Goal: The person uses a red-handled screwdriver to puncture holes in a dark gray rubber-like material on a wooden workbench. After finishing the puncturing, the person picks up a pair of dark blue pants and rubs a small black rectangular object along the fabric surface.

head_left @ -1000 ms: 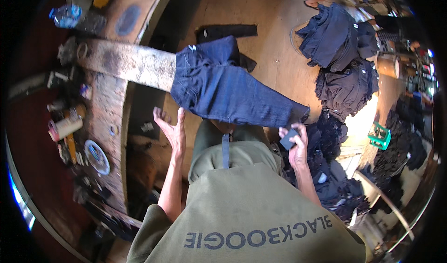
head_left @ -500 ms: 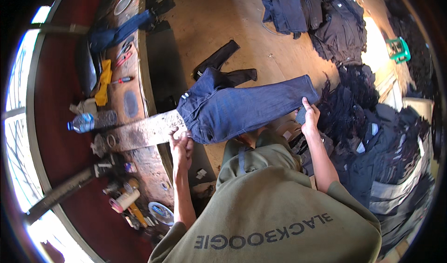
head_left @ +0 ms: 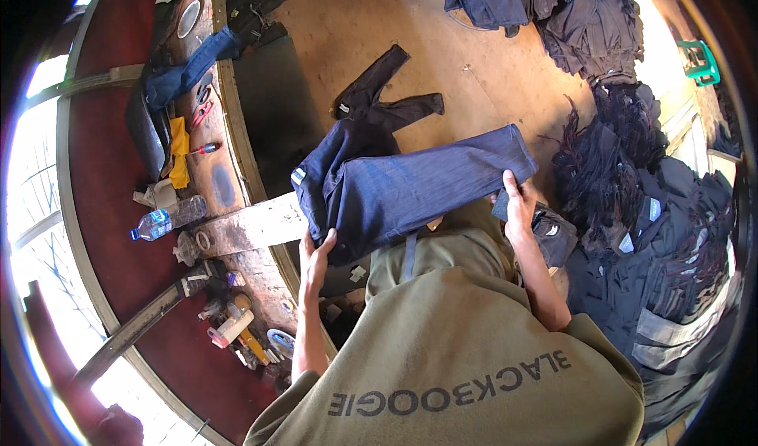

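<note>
Dark blue jeans [head_left: 426,185] lie across the end of a worn wooden plank [head_left: 249,226], one leg stretched to the right and the waist end to the left. My left hand [head_left: 316,260] grips the near corner of the waist end, thumb on top. At the hem of the stretched leg, my right hand [head_left: 519,205] is closed, thumb over the cloth and fingers beneath. A small dark block [head_left: 500,206] shows in the same hand; its material is unclear. Beyond the waist, a darker part of the garment [head_left: 395,106] trails away in two narrow pieces.
On the left, a workbench [head_left: 223,142] bears a plastic bottle [head_left: 170,217], a screwdriver [head_left: 207,148], red-handled scissors [head_left: 203,108] and a yellow cloth [head_left: 180,154]. Large piles of dark garments [head_left: 624,170] fill the right side. A green stool [head_left: 699,63] stands at the far right.
The waist end has been turned and drawn nearer, and my left hand now grips its corner instead of resting beside it. My right hand has stayed by the hem. The view has shifted slightly.
</note>
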`<action>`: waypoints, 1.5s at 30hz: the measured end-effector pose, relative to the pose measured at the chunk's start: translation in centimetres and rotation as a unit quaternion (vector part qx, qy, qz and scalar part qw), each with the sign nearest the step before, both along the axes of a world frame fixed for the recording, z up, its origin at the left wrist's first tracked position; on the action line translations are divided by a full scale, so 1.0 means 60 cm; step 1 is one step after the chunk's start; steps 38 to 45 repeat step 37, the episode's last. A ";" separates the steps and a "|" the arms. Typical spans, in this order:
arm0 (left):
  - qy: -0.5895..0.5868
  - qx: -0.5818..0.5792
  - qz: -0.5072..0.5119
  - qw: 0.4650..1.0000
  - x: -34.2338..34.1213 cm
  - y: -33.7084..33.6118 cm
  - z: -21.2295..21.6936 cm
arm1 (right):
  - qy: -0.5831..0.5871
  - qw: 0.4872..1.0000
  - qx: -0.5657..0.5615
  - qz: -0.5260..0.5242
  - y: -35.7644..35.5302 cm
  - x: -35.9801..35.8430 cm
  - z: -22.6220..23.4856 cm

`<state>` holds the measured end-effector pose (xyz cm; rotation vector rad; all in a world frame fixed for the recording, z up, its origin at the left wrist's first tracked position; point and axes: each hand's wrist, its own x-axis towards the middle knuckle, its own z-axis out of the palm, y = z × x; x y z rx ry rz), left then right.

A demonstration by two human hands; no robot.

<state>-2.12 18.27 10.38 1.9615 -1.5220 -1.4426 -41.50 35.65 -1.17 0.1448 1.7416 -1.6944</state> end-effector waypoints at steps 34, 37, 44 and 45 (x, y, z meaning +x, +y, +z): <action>-0.294 0.085 -0.365 0.879 0.020 -0.516 -0.487 | -0.063 0.801 0.596 0.011 0.405 0.054 -0.228; -0.229 0.189 -0.338 0.893 0.076 -0.546 -0.500 | -0.148 0.754 0.640 0.000 0.456 0.087 -0.307; -0.229 0.189 -0.338 0.893 0.076 -0.546 -0.500 | -0.148 0.754 0.640 0.000 0.456 0.087 -0.307; -0.229 0.189 -0.338 0.893 0.076 -0.546 -0.500 | -0.148 0.754 0.640 0.000 0.456 0.087 -0.307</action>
